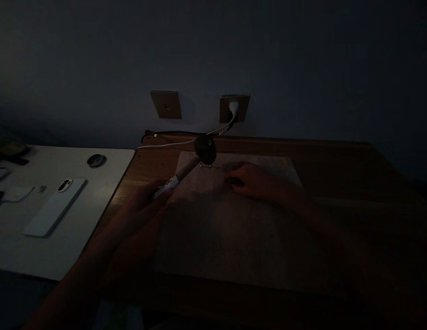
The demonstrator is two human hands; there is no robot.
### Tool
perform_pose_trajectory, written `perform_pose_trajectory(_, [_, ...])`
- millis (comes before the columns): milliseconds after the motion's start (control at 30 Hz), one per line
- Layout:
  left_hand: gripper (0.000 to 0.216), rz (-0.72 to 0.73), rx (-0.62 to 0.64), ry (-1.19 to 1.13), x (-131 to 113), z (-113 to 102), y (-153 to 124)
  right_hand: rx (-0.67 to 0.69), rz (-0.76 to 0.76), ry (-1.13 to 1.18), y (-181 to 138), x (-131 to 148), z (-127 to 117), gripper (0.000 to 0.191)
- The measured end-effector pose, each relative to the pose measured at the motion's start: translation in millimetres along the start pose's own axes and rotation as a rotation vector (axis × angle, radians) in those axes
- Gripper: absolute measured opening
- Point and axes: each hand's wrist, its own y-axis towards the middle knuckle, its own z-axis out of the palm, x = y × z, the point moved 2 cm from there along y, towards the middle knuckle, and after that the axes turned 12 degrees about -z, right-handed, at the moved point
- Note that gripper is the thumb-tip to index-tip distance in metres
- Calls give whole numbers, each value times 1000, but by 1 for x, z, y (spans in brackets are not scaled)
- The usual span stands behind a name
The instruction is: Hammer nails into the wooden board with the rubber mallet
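My left hand (149, 199) is wrapped round the pale-wrapped handle of a rubber mallet (205, 150). The mallet's dark head is over the far part of a light, flat board (227, 238). Just below the head, a small shiny metal piece (205, 165) shows at the board; the dim light hides its exact kind. To the right of it, my right hand (249, 181) is over the board with curled fingers, thumb and forefinger close together. Whatever they may pinch is too dark to make out.
A brown wooden desk (337, 178) bears the board. On the white table (85, 201) at left are a phone (57, 208) and a round dark object (96, 160). A white cable (172, 145) runs along the desk's back to a wall socket (242, 110).
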Motion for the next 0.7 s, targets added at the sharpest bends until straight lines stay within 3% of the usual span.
perform_pose_trajectory(200, [40, -25, -8, -15, 6, 0, -2, -6, 11, -10, 8, -3, -4, 24])
perform_pose_trajectory(367, [43, -27, 7, -41, 14, -1, -2, -252, 65, 249, 18, -24, -6, 20])
perform_pose_trajectory(467, [43, -16, -11, -13, 19, -2, -2, -405, 123, 291, 25, -36, -3, 18])
perform_pose_trajectory(567, [45, 13, -22, -13, 26, -2, 0, -468, 138, 233, 29, -38, 3, 19])
perform_pose_trajectory(700, [49, 20, -21, -41, 30, -2, 1, -453, 142, 139, 33, -36, 11, 19])
